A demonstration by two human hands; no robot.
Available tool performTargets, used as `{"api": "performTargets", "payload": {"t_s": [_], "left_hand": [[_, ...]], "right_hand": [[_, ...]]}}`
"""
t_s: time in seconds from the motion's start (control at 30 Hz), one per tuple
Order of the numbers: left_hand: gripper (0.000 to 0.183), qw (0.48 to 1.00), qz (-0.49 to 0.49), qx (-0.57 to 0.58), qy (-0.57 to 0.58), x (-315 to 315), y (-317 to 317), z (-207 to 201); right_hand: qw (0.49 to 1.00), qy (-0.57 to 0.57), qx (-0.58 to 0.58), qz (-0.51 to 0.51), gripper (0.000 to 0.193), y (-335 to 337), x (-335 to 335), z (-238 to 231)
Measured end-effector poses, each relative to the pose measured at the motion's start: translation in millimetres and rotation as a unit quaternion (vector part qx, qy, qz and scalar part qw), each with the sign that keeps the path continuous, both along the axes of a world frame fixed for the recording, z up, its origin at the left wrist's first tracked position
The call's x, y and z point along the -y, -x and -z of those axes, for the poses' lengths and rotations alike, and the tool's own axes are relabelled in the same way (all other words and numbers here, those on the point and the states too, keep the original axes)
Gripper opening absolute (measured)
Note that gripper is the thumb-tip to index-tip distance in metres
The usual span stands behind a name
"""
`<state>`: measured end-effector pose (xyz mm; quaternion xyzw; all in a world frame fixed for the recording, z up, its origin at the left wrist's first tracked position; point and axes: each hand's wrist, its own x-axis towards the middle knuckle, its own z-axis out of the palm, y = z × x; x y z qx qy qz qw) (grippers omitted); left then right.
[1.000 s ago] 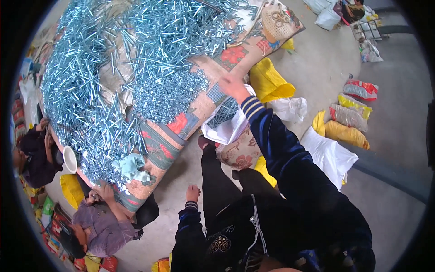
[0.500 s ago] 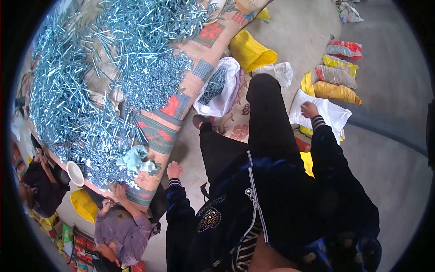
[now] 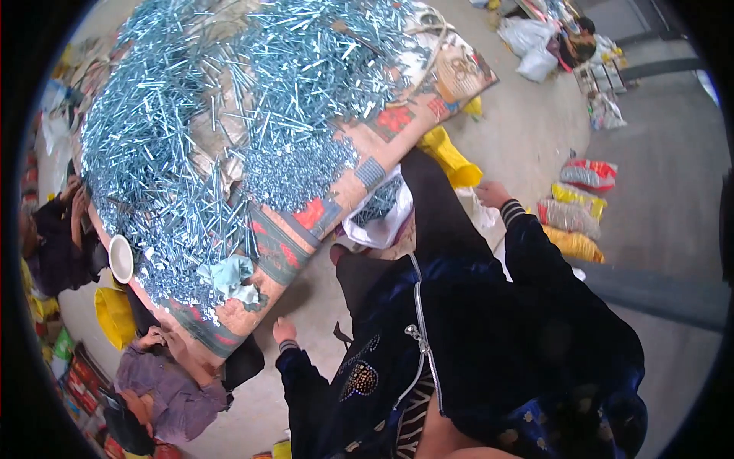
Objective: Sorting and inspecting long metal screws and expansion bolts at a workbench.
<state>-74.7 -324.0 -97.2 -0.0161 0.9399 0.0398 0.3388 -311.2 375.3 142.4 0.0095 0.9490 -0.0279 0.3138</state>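
My left hand hangs below the edge of the big work surface, fingers curled in, with nothing visible in them. My right hand is out to the right of my leg, its fingers loosely curled and no held thing showing. In the picture it overlaps the top of a crumpled white plastic bag and lies close to a yellow sack; touch cannot be made out. Beside my legs stands an open white sack with long metal rods in it.
A patterned cloth bears heaped metal rods, small metal pieces, a pale blue cloth and a white bowl. Two people sit at its left edge. Filled bags line the floor at right.
The view has shifted, and more of the far floor shows. My right hand has come away from the white sack at right toward the yellow sack. My left hand's fingers have curled in more.
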Motion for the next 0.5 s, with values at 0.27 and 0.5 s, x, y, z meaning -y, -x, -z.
{"api": "performTargets", "payload": {"t_s": [0.27, 0.5], "left_hand": [[0.015, 0.938, -0.301, -0.159, -0.061, -57, 44, -29], [0.026, 0.942, -0.247, -0.183, -0.134, -245, 324, -125]], "right_hand": [[0.906, 0.388, 0.000, 0.169, 0.027, 196, 90, 44], [0.918, 0.314, -0.203, 0.136, 0.032, 397, 60, 94]]}}
